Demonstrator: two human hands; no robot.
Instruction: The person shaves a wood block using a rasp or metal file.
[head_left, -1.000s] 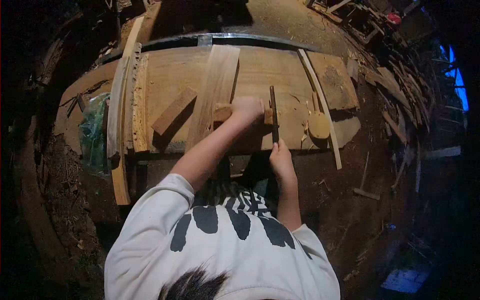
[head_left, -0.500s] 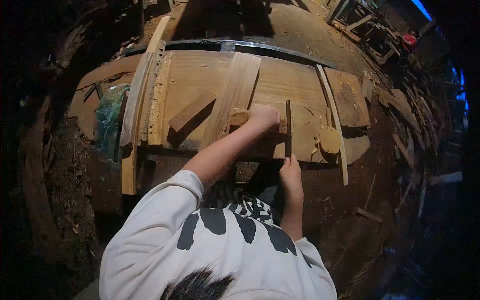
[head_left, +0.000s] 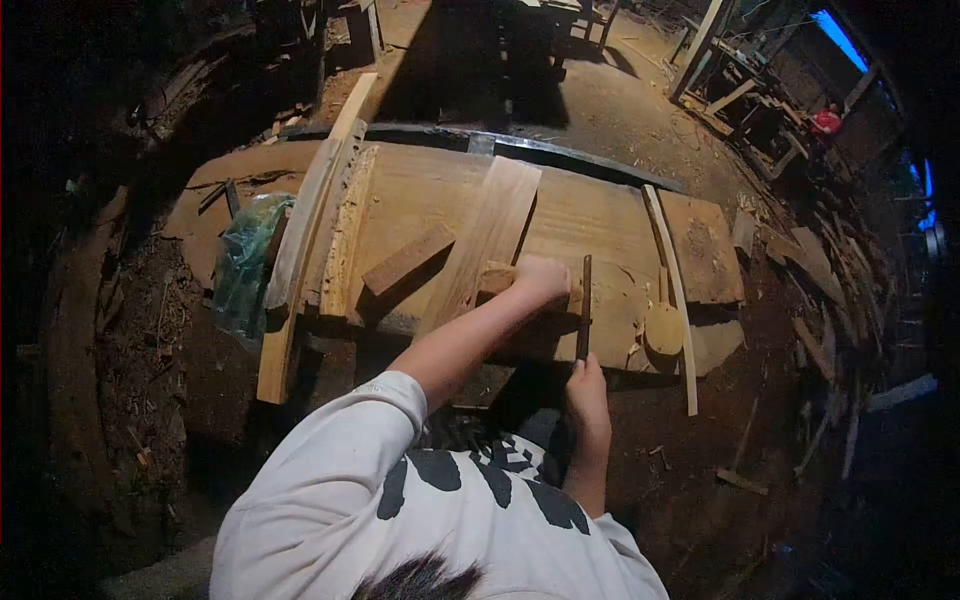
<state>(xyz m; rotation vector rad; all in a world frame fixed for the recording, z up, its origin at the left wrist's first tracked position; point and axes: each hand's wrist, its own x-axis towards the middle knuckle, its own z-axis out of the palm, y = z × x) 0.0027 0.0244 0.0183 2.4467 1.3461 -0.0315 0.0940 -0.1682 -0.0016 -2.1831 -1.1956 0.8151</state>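
Note:
My left hand (head_left: 543,279) is closed over a small wooden block (head_left: 496,279), pressing it on the workbench top; the hand covers the block's middle. In my right hand (head_left: 588,388), at the bench's near edge, is one end of a narrow dark file-like bar (head_left: 585,300). The bar points away from me and runs close along the block's right end. Just left of the block, a pale flat board (head_left: 490,225) lies slantwise. A brown rectangular wood block (head_left: 408,258) rests farther left.
A round wooden mallet-like piece (head_left: 663,330) lies to the right with shavings, beside a thin pale strip (head_left: 675,290). Long timber strips (head_left: 315,215) overhang the bench's left side near a green plastic bag (head_left: 250,265). Scrap wood (head_left: 820,260) litters the ground at right.
The camera view has tilted, so the bench appears lower and slightly right. Both hands keep their grips, with the bar in nearly the same place beside the block.

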